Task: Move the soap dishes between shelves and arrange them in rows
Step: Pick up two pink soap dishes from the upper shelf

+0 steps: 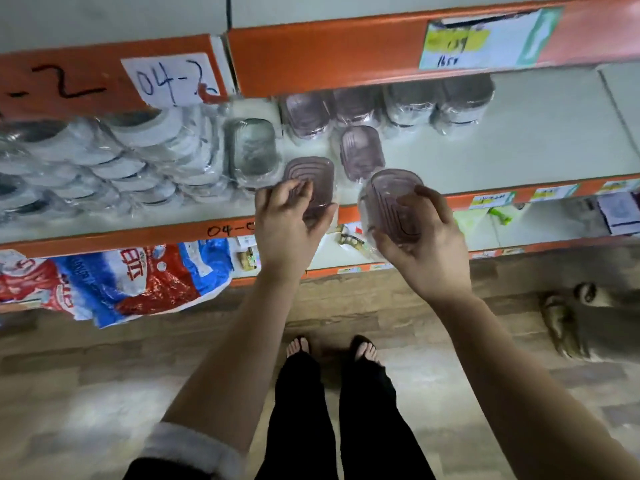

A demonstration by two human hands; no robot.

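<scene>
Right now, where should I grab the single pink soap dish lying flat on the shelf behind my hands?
Probably pinch the soap dish across its two long sides, coming from above and the front. It lies flat, ribbed face up, narrow end toward you, with bare shelf on its right.

Paper label (171, 79): white, handwritten "04-2", stuck on the orange rail (329, 53), upper left.
Price tag (485, 38): white with a yellow patch, same rail, to the right.
Printed bag (138, 282): blue, red and white, crumpled, low left.
Floor (104, 375): wood-pattern planks.
Footwear (561, 323): brownish, on the floor far right, blurred.
</scene>
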